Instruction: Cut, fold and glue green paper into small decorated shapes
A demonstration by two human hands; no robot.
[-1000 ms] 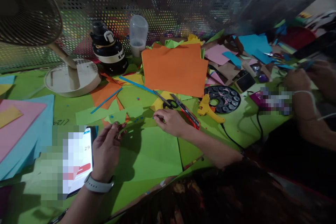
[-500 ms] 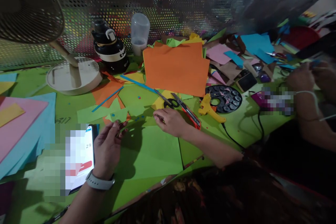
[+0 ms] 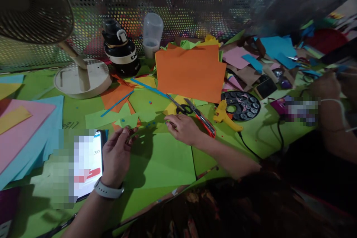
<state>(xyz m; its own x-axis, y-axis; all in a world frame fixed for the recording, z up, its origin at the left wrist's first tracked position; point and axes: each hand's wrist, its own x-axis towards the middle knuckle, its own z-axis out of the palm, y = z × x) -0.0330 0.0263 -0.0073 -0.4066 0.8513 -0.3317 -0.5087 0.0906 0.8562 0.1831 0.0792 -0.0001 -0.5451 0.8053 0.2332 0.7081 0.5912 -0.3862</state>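
My left hand [image 3: 117,156], with a pale watch band [image 3: 108,189] on its wrist, is closed in a pinch around something small and thin that I cannot make out. Across from it, my right hand [image 3: 184,129] has its fingers curled together; whatever they hold, if anything, is too small to name. Both hands hover over a green paper sheet [image 3: 164,167]. A pair of scissors [image 3: 184,109] and a red cutter knife [image 3: 205,122] lie just beyond my right hand. Left of my left hand is a lit phone [image 3: 93,171].
A yellow glue gun [image 3: 225,116] rests by a black round palette [image 3: 252,106]. Orange paper [image 3: 191,72], a black bottle [image 3: 122,54], a clear cup [image 3: 153,33] and a fan [image 3: 83,80] stand behind. Pink and blue sheets [image 3: 30,126] lie left. Another person's hand [image 3: 325,85] is at right.
The whole view has shifted slightly, so things sit a little further right. The number on the phone went from 29 to 30. My right hand's fingers have moved slightly; both hands stay about in place.
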